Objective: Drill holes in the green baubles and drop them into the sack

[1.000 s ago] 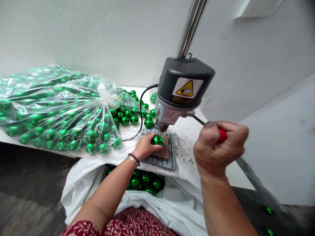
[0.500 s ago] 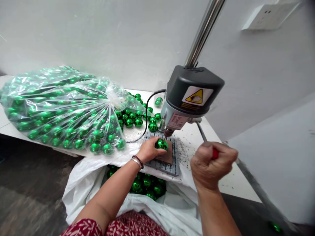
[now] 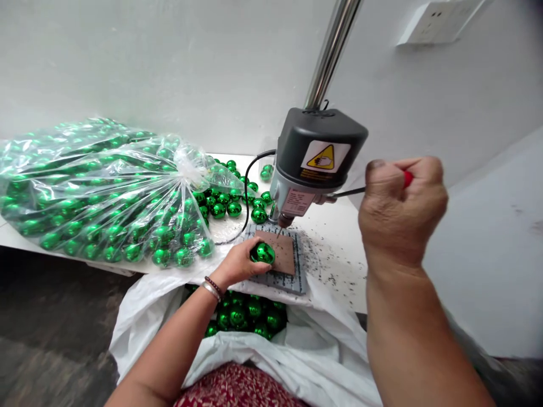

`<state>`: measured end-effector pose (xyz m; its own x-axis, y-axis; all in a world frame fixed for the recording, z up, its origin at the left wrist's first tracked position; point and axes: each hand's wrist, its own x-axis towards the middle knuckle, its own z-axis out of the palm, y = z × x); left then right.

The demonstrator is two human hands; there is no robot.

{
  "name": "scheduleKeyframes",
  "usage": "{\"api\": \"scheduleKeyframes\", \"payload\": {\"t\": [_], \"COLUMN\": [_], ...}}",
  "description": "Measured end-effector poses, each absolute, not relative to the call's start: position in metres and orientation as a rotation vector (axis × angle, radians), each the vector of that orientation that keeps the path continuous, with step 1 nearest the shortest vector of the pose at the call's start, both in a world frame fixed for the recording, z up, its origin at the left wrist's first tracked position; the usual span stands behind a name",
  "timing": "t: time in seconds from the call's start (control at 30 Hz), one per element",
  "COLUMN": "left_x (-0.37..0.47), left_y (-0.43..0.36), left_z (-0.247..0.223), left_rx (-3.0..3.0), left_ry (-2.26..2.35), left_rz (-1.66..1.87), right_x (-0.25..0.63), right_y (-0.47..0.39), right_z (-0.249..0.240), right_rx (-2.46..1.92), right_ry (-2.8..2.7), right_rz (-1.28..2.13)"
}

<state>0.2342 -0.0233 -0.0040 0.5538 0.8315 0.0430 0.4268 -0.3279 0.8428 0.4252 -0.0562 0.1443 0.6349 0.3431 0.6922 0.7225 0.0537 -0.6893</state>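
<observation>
My left hand (image 3: 240, 263) pinches a shiny green ball (image 3: 263, 254) between thumb and fingers, over the near left part of a brown board (image 3: 283, 254). That board lies on a grey base plate (image 3: 300, 282) strewn with dark shavings. Just beyond the ball, the thin bit under the chuck (image 3: 285, 221) of a drill press (image 3: 320, 150) points down, apart from the ball. My right hand (image 3: 401, 212) is wrapped round the red-tipped lever (image 3: 352, 192) of the press, which stands out to the right; red shows between the fingers.
A tied clear plastic bag (image 3: 106, 198) full of green balls lies at left. Loose green balls (image 3: 218, 210) sit behind a black cable (image 3: 246, 198). An open white sack (image 3: 144, 316) with more balls hangs before the table edge. Shavings litter the white table (image 3: 339, 237).
My right hand has swung the lever upward, and the bit now stands clear of the ball. My left hand has drawn the ball toward me and leftward. The view has shifted slightly.
</observation>
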Motion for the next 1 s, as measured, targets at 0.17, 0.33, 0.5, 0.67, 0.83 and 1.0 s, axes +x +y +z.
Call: {"api": "scheduleKeyframes", "payload": {"t": [0.17,0.33,0.5,0.67,0.83,1.0], "left_x": [0.199,0.202,0.257,0.304,0.315,0.313], "left_y": [-0.026,-0.004,0.038,0.079,0.096,0.093], "left_z": [0.01,0.014,0.013,0.008,-0.002,-0.009], "left_rx": [2.015,2.02,2.123,2.103,1.989,1.949], "left_ry": [0.94,1.127,1.319,1.52,1.587,1.657], "left_rz": [0.449,0.574,0.525,0.345,0.209,0.275], "right_x": [0.424,0.424,0.423,0.426,0.428,0.427], "right_y": [-0.057,-0.06,-0.064,-0.065,-0.065,-0.064], "right_z": [0.14,0.134,0.132,0.128,0.123,0.122], "right_rx": [-1.552,-1.497,-1.476,-1.5,-1.485,-1.448], "right_ry": [-0.885,-0.903,-0.921,-0.919,-0.954,-0.964], "right_rz": [-0.313,-0.343,-0.33,-0.341,-0.383,-0.382]}}
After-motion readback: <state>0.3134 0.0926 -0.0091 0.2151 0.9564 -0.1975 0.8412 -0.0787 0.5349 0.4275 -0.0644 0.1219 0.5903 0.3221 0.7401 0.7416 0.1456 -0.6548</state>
